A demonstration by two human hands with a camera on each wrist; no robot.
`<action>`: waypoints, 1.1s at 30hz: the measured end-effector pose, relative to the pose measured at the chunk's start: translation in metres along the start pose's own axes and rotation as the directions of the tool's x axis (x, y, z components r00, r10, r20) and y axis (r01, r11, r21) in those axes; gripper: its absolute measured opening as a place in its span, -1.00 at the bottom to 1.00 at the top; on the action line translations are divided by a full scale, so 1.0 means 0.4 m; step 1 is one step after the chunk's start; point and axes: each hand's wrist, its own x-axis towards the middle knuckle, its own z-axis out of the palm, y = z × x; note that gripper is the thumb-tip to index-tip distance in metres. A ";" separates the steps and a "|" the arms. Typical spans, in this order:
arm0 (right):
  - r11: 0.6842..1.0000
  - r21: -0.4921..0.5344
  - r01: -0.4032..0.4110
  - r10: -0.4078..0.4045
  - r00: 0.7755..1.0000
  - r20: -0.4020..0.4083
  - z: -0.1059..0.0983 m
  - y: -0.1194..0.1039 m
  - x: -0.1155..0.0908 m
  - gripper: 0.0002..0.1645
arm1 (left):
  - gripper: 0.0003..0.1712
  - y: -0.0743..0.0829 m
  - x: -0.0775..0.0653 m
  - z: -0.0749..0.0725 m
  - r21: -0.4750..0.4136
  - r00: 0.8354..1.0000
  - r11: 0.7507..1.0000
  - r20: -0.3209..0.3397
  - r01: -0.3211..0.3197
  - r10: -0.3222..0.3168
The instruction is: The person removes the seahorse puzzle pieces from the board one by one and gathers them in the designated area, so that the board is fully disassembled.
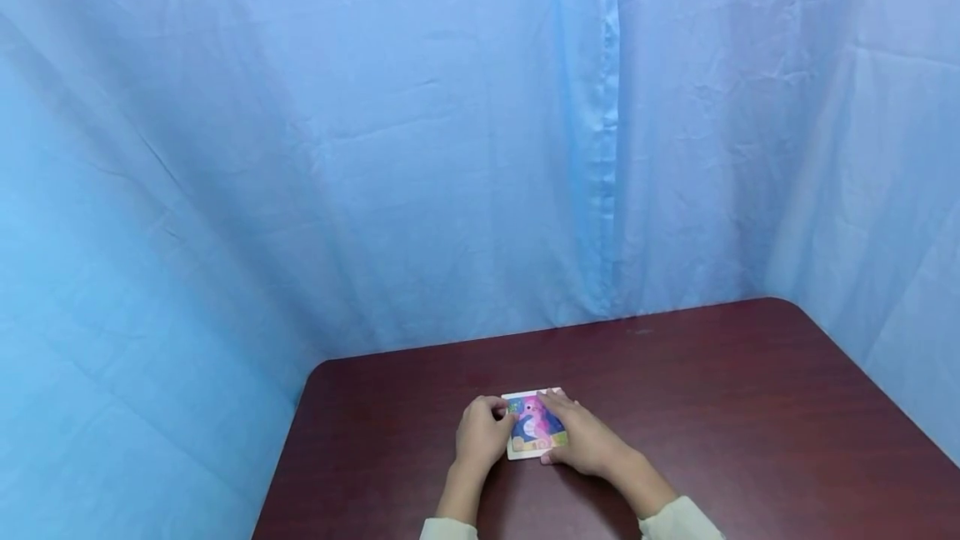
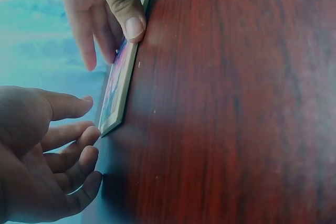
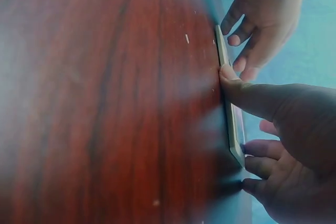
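A thin, flat picture board [image 1: 536,426] with a pale border lies on the table; its picture shows a pink animal on a blue ground. My right hand [image 1: 592,442] spans its right side, gripping it with the thumb at the near edge and the fingers at the far edge. The right wrist view has the right thumb [image 3: 230,74] against the board's side. At the left edge is my left hand [image 1: 480,432], its fingers loosely bent. In the left wrist view, its thumb and index finger [image 2: 71,132] are apart, fingertips right by the board's corner.
The dark red-brown wooden table [image 1: 720,407] has rounded far corners. Blue curtains [image 1: 450,148] hang behind it and along both sides. Small pale specks mark the tabletop near the board. Light sleeves [image 1: 678,521] cover both forearms.
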 end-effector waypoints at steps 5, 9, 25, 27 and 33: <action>0.999 -0.007 -0.036 0.036 0.999 -0.010 0.000 -0.007 0.002 0.15 | -0.78 0.000 0.010 0.008 -0.004 1.000 1.000 0.009 0.014 -0.014; 0.998 -0.009 -0.055 0.055 0.998 -0.004 0.000 -0.015 0.006 0.14 | -0.79 0.003 0.017 0.014 0.006 1.000 1.000 0.001 0.022 -0.022; 0.997 -0.039 -0.072 0.071 0.997 -0.020 0.002 -0.033 0.002 0.15 | -0.77 -0.003 0.020 0.022 0.066 1.000 0.998 -0.003 0.010 -0.010; 0.996 -0.045 -0.081 0.080 0.997 -0.022 0.001 -0.030 0.004 0.15 | -0.76 0.001 0.022 0.024 0.061 1.000 0.998 0.009 0.011 -0.012; 0.993 -0.053 -0.101 0.101 0.995 -0.009 -0.003 -0.037 0.006 0.14 | -0.75 0.008 0.028 0.023 0.051 0.999 0.998 0.024 0.020 -0.022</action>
